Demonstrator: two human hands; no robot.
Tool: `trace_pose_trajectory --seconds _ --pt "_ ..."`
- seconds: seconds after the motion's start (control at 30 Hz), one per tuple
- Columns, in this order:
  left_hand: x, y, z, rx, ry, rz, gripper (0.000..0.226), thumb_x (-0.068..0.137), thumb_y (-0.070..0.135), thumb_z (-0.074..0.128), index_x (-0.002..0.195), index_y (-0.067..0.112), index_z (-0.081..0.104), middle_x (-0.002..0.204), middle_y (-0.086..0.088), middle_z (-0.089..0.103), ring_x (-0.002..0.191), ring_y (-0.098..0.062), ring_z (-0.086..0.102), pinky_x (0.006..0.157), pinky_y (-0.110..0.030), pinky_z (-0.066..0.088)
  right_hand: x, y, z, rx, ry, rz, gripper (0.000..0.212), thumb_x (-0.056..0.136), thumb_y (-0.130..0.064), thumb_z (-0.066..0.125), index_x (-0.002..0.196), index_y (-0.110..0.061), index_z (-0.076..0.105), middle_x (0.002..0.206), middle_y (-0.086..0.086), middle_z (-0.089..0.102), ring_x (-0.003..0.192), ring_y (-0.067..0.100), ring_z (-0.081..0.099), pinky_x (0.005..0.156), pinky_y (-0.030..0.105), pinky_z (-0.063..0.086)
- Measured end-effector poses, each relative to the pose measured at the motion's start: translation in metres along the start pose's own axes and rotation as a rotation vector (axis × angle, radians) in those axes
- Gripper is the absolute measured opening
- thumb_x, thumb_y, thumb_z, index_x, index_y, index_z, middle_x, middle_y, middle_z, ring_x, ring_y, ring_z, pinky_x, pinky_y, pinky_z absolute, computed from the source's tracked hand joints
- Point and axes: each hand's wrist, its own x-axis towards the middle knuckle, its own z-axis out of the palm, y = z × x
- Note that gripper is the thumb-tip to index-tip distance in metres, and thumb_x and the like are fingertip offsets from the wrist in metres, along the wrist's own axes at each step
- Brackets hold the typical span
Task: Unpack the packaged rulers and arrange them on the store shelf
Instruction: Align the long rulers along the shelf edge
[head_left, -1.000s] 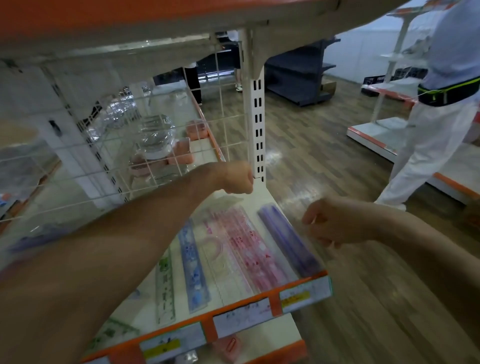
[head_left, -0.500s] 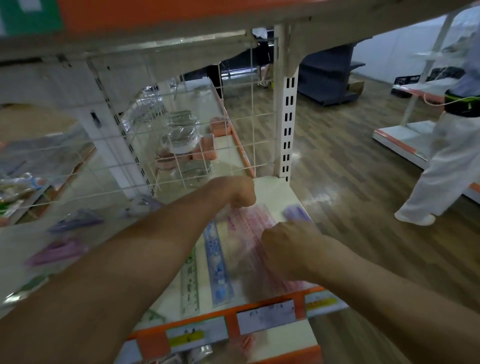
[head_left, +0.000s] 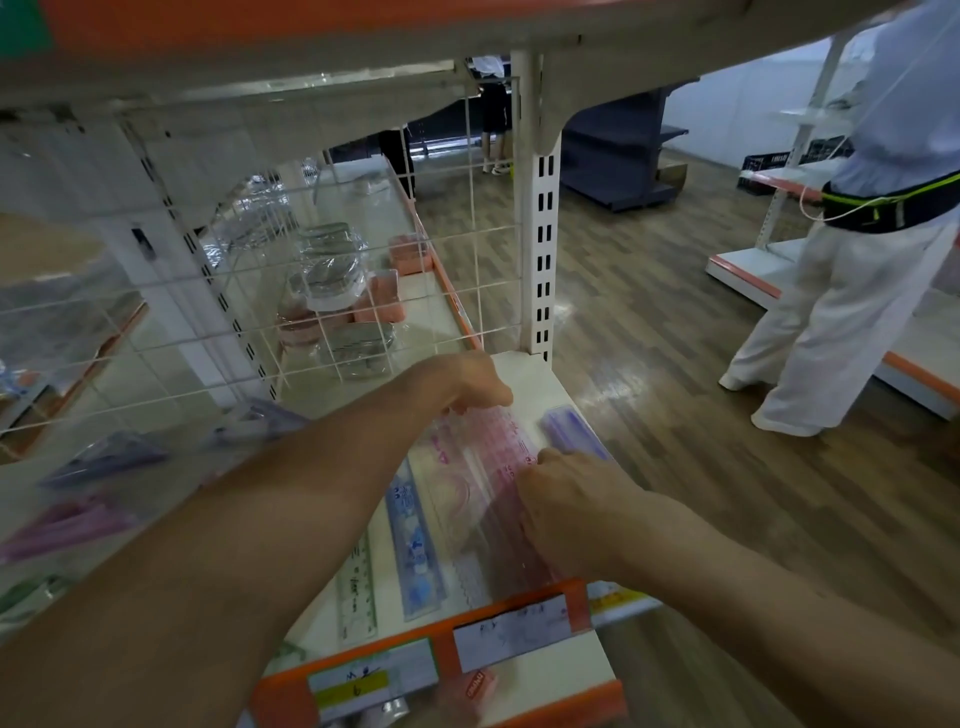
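The right hand (head_left: 566, 499) has come in from off the shelf (head_left: 524, 369) onto the pink ruler pack (head_left: 483, 447), likely squaring it beside the purple ruler (head_left: 571, 426); its grip is unclear. The left hand (head_left: 467, 382) pinches the pack's far end, steadying it.

Nothing properly legible here, sadly. Just handwritten scribbles on the white price label (head_left: 511, 631) and the yellow-striped label (head_left: 358, 688) along the shelf edge (head_left: 576, 597), too blurry to read. Same with the small red tag (head_left: 475, 690) below and the pink ruler (head_left: 498, 441) markings.
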Motion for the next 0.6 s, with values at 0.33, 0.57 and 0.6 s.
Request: trace_pose_trajectory --seconds 0.33,0.57,0.6 --pt "-0.013 -0.018 -0.009 -0.467 -0.109 -0.024 0.033 0.088 0.018 0.065 0.112 -0.004 0.056 0.104 -0.019 0.063 0.085 -0.028 0.066 0.065 -0.034 0.059 0.001 0.013 0.009 0.065 0.11 0.006 0.031 0.094 -0.01 0.045 0.122 -0.018 0.057 0.108 0.004 0.056 0.076 0.018 0.047 0.056 0.027 0.036" --pt "-0.029 -0.009 -0.006 -0.687 -0.006 0.008 0.041 0.082 0.025 0.073 0.107 -0.002 0.055 0.096 -0.019 0.063 0.069 -0.026 0.067 0.056 -0.035 0.059 0.004 0.019 -0.003 0.161 0.193 0.015 0.032 0.091 -0.018 0.054 0.122 -0.027 0.06 0.108 -0.001 0.057 0.089 0.017 0.06 0.075 0.029 0.052" --pt "-0.031 -0.008 -0.002 -0.696 0.033 0.006 0.038 0.081 0.025 0.074 0.104 0.0 0.056 0.091 -0.017 0.064 0.066 -0.023 0.066 0.054 -0.034 0.058 0.003 0.018 -0.003 0.155 0.203 0.009 0.032 0.092 -0.021 0.054 0.123 -0.029 0.059 0.109 -0.002 0.056 0.089 0.016 0.06 0.072 0.027 0.051"
